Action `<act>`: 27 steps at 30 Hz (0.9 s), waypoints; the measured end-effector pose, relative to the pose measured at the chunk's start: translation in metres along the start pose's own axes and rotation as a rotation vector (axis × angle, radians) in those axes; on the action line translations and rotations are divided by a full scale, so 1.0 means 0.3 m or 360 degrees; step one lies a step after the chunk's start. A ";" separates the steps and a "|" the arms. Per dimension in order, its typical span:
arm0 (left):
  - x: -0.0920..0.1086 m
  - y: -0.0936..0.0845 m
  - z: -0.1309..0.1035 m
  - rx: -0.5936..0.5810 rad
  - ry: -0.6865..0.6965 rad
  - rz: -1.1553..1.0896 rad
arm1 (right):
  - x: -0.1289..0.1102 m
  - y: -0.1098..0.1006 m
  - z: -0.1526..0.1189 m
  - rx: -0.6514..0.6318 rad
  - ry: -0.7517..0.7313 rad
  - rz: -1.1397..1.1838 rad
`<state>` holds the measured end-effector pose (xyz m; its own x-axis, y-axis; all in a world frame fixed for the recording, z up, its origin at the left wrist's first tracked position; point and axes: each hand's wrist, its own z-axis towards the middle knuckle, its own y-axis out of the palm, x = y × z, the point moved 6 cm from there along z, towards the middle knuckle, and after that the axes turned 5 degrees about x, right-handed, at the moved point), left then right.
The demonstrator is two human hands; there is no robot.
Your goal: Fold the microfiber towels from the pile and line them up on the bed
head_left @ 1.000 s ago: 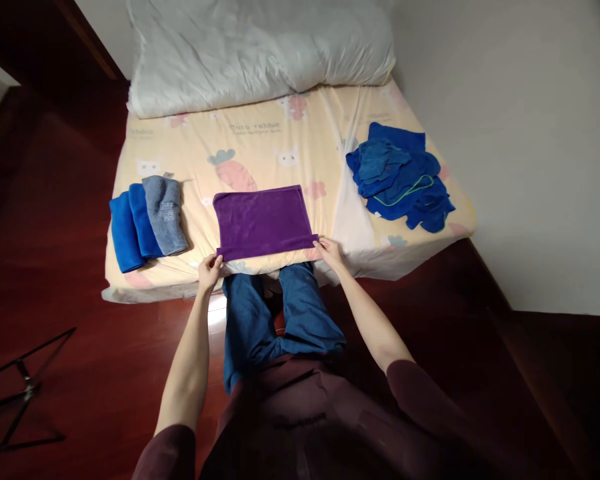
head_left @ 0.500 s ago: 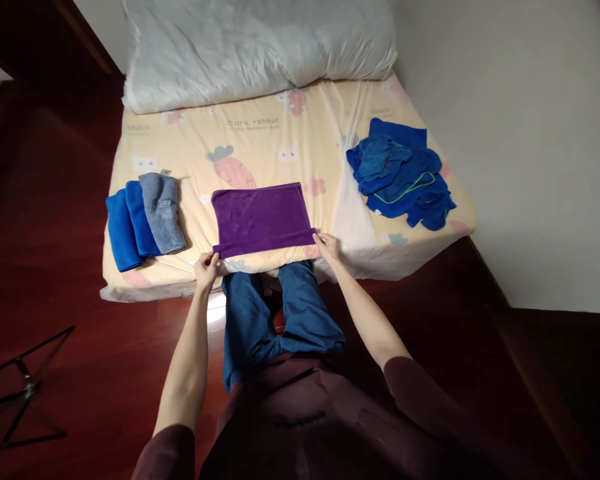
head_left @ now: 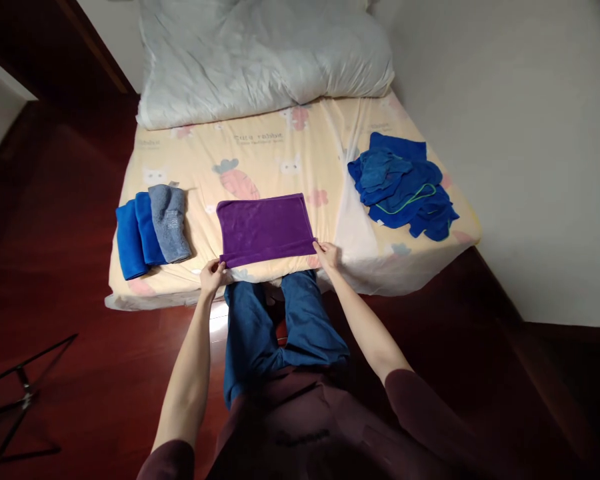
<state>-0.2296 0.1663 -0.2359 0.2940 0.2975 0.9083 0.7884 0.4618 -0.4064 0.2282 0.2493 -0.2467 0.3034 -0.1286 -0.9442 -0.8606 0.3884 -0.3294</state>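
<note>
A purple towel (head_left: 265,229) lies flat on the bed in front of me, with a narrow strip turned over along its near edge. My left hand (head_left: 211,276) pinches the near left corner of that strip. At the near right corner, my right hand (head_left: 327,255) grips the fold between thumb and fingers. To the left rest two folded blue towels (head_left: 131,241) and a folded grey towel (head_left: 171,223), side by side and overlapping. Over on the right is a loose, crumpled heap of blue cloths (head_left: 403,187), one with a green edge.
The bed (head_left: 190,157) has a yellow sheet printed with carrots and rabbits. A bulky pale quilt (head_left: 265,60) covers its far end. A wall (head_left: 520,167) runs along the right. Black stand legs (head_left: 25,400) stand on the dark red floor at lower left.
The view has shifted slightly, so the bed sits a little lower in the picture. Both hands keep their pinch on the towel's near corners; the turned-over strip looks slightly wider.
</note>
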 end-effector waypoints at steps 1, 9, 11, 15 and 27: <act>0.006 0.006 0.000 -0.0048 -0.0038 -0.0036 | -0.001 0.001 0.000 0.0010 0.0019 -0.0006; 0.057 0.027 0.000 -0.0002 -0.0149 -0.0249 | 0.005 -0.005 0.032 -0.0118 0.0079 0.0128; 0.056 0.027 -0.005 0.0033 -0.0158 -0.0258 | 0.003 -0.011 0.037 -0.0130 0.0030 0.0143; 0.051 0.018 -0.016 0.0073 -0.0132 -0.0262 | -0.005 -0.020 0.025 -0.0022 -0.0089 0.0185; 0.103 0.020 -0.050 0.0250 0.0116 0.0258 | -0.041 -0.036 -0.005 0.0069 -0.0117 -0.0130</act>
<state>-0.2077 0.1658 -0.2087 0.4527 0.3200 0.8323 0.6355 0.5390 -0.5529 0.2331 0.2454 -0.2316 0.4022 -0.0946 -0.9107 -0.8139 0.4186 -0.4029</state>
